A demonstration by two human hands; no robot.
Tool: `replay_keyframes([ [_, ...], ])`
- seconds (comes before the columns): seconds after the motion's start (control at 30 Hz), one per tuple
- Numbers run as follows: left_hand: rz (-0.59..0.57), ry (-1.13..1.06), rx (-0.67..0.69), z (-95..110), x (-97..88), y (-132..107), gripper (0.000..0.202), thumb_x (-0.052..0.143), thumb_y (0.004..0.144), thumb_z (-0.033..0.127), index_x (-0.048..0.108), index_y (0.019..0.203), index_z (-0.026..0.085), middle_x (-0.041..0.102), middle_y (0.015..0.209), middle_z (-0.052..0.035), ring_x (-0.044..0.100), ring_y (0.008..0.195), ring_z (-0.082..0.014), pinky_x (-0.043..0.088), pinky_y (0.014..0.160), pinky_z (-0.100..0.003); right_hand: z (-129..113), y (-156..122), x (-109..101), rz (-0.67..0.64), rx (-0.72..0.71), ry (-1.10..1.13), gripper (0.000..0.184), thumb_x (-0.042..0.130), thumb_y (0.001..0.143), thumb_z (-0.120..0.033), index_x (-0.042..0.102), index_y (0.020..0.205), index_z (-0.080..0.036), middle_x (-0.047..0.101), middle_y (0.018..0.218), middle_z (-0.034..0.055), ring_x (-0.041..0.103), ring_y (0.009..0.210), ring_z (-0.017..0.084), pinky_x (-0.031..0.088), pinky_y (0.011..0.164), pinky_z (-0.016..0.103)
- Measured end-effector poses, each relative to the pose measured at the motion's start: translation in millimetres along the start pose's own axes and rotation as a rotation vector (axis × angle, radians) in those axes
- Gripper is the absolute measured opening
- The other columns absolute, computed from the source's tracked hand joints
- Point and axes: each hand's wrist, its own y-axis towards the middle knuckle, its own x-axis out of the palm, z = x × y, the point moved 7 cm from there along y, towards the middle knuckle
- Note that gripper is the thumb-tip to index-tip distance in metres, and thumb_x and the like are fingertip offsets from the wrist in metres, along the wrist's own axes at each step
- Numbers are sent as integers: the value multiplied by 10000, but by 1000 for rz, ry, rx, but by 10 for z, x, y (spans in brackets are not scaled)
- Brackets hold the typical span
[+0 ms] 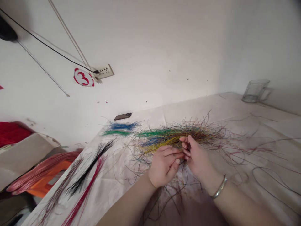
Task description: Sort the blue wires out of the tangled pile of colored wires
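My left hand (164, 164) and my right hand (194, 154) meet at the fingertips over a tangled pile of thin coloured wires (164, 145). The left thumb and fingers are pinched together. My right fingers curl inward against the left fingertips. Whatever strand they pinch is too small to make out. Yellow and blue wires lie just beyond the left hand, with green wires (155, 133) along the far side of the pile. Brown and dark strands bunch behind the right fingers. Loose dark wires stick out below both hands, toward my body.
Sorted bundles of blue wires (123, 126), black wires (90, 169) and red wires (86, 191) lie at left. A phone (123, 116) rests near the wall. A glass mug (255, 91) stands at the far right. Pink wires (44, 169) lie over an orange stool (44, 185).
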Motion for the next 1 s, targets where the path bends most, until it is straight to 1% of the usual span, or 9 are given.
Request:
replay_keyframes([
  [0.1, -33, -18, -2, 5, 20, 6, 341, 365, 901, 210, 645, 1097, 213, 684, 1038, -80, 614, 978, -185, 435, 946, -384, -14, 3, 7, -2, -20, -32, 237, 602, 777, -399, 599, 712, -172, 415, 539, -57, 270, 388, 46, 203, 365, 203],
  [0.17, -10, -17, -34, -38, 17, -5, 324, 373, 902, 220, 665, 1042, 207, 688, 990, -83, 617, 947, -192, 449, 913, -381, -6, 4, 11, -8, -18, -51, 235, 602, 780, -403, 584, 715, -177, 392, 513, -67, 270, 387, 50, 203, 365, 200],
  [0.37, 205, 56, -267, -335, -92, -100, 274, 431, 899, 244, 683, 810, 181, 676, 826, -80, 611, 832, -195, 472, 786, -350, 55, 2, 43, -67, 28, -39, 247, 577, 802, -428, 546, 724, -196, 294, 465, -98, 208, 369, 49, 172, 359, 189],
  [0.47, 275, 55, -401, -483, -153, -151, 320, 425, 910, 269, 663, 716, 181, 656, 742, -58, 606, 751, -178, 470, 723, -321, 51, 18, 2, -32, -12, -34, 249, 582, 796, -440, 553, 728, -202, 282, 458, -99, 231, 372, 55, 197, 361, 192],
  [0.57, 327, 63, -516, -611, -195, -209, 354, 416, 914, 292, 653, 675, 183, 644, 696, -33, 610, 721, -168, 462, 696, -301, 9, 29, -60, 44, -81, -38, 245, 594, 789, -433, 558, 707, -204, 286, 451, -92, 295, 394, 69, 266, 377, 204],
  [0.67, 381, 89, -619, -741, -224, -285, 361, 425, 906, 317, 663, 668, 186, 648, 683, -20, 616, 696, -167, 461, 660, -294, -30, 29, -90, 93, -117, -5, 230, 616, 780, -412, 560, 698, -204, 312, 455, -83, 367, 425, 79, 336, 410, 215],
  [0.73, 420, 100, -654, -810, -241, -327, 343, 436, 899, 320, 679, 696, 187, 662, 703, -21, 624, 707, -172, 469, 660, -301, -17, 34, -76, 75, -83, 49, 216, 630, 774, -402, 563, 708, -207, 336, 468, -81, 386, 430, 78, 351, 414, 215],
  [0.87, 461, 101, -644, -884, -257, -356, 292, 438, 898, 291, 703, 838, 181, 694, 827, -44, 638, 812, -185, 495, 748, -336, 14, 53, -41, 3, -18, 114, 188, 653, 758, -367, 564, 712, -207, 317, 453, -94, 289, 375, 52, 240, 359, 180],
  [1.0, 468, 105, -618, -901, -251, -352, 257, 455, 892, 253, 697, 920, 170, 693, 927, -62, 630, 904, -185, 494, 842, -358, -40, 71, -36, -89, -55, 115, 196, 690, 715, -367, 574, 721, -209, 305, 448, -99, 233, 362, 44, 162, 355, 181],
])
